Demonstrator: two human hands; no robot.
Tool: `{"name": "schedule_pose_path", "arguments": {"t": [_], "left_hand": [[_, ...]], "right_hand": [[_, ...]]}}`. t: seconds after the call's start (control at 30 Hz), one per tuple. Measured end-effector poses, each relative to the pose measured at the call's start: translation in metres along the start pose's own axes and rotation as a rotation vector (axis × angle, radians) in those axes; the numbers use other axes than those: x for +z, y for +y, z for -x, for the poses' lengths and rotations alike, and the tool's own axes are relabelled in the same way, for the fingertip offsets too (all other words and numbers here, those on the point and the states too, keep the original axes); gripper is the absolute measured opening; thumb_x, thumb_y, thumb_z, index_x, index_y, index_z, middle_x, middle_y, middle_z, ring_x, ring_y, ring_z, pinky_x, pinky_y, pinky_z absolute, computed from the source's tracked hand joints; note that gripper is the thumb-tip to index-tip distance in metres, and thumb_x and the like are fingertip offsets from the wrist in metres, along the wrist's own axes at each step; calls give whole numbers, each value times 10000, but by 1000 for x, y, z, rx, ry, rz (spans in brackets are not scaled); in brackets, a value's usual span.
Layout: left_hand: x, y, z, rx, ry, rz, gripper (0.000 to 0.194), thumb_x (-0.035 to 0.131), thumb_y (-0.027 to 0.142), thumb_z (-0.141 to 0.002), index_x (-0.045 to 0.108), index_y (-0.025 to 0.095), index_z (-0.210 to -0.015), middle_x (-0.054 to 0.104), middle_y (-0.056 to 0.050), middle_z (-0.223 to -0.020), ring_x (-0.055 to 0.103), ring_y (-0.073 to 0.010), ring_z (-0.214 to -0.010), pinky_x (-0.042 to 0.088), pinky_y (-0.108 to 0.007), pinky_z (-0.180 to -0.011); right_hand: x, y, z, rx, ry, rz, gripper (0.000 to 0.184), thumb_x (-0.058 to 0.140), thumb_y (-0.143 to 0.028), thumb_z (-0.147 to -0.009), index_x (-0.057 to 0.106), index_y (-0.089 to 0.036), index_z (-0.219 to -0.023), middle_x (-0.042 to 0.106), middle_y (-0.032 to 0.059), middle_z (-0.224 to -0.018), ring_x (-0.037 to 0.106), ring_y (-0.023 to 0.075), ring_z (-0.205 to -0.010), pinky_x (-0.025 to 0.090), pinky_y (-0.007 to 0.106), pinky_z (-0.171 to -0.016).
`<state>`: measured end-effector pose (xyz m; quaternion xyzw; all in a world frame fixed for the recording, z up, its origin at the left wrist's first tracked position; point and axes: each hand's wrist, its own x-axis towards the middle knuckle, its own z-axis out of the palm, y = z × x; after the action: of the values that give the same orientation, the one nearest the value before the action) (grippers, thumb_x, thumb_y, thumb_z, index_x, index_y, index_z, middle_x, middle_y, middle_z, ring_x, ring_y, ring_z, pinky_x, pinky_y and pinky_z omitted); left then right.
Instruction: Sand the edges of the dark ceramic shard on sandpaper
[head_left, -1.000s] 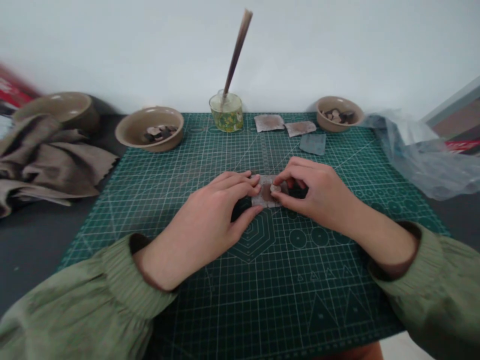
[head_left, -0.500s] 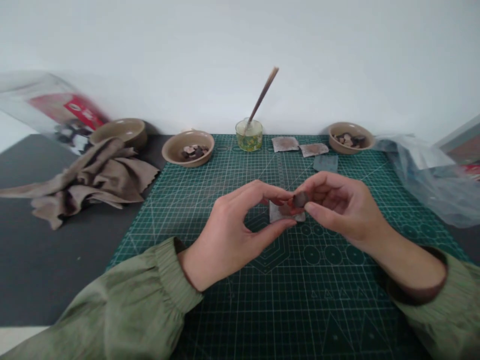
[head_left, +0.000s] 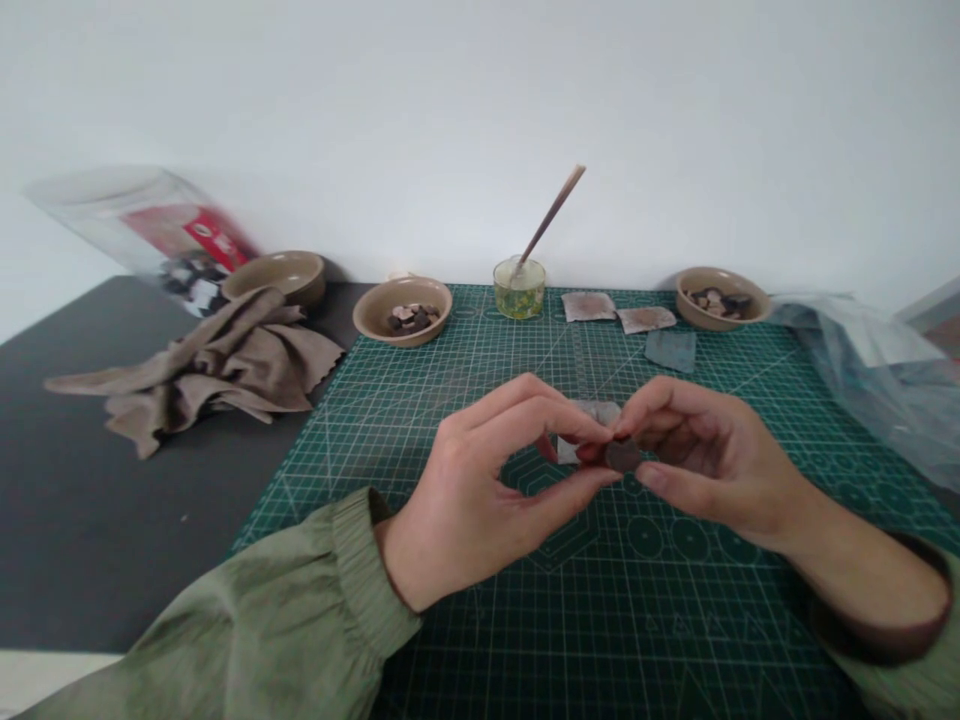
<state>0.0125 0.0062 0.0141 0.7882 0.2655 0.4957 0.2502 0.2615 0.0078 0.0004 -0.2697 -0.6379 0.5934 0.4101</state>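
A small dark brown disc-like piece (head_left: 622, 456) is between my two hands above the mat; its material is hard to make out. My left hand (head_left: 499, 480) pinches it from the left with thumb and fingers. From the right, my right hand (head_left: 705, 455) grips its edge between thumb and forefinger, the other fingers curled. Behind the fingers, partly covered by them, a pale greyish square pad (head_left: 568, 449) lies on the green cutting mat (head_left: 487, 620).
Bowls with small brown pieces stand at back left (head_left: 367, 318) and back right (head_left: 724, 318). Between them are a glass cup (head_left: 520, 298) with a brush-like stick, two brownish pads (head_left: 589, 307) and a grey-blue sheet (head_left: 671, 351). A brown cloth (head_left: 232, 370) lies left, a plastic bag (head_left: 847, 350) right.
The view has shifted, so everything sits lower and farther right. My left fingertips have closed in on the dark piece, which shows more face-on between both hands.
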Motion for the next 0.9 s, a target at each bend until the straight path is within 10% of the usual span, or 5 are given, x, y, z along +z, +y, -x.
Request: {"name": "schedule_pose_path", "arguments": {"t": [0.4, 0.9], "left_hand": [[1, 2, 4, -279, -74, 367, 274, 921, 65, -872, 775, 163, -1081, 771, -54, -1091, 764, -157, -996, 677, -256, -846], [0, 6, 4, -190, -56, 332, 285, 902, 37, -870, 777, 177, -1084, 761, -48, -1084, 742, -116, -885, 656, -236, -780]], "right_hand": [[2, -1, 0, 1, -44, -117, 291, 890, -108, -955, 803, -246, -1196, 862, 37, -1125, 832, 128, -1038, 630, 150, -869], [4, -3, 0, 83, -124, -324, 236, 850, -158, -1013, 781, -232, -1226, 884, 78, -1180, 847, 163, -1099, 645, 235, -945]]}}
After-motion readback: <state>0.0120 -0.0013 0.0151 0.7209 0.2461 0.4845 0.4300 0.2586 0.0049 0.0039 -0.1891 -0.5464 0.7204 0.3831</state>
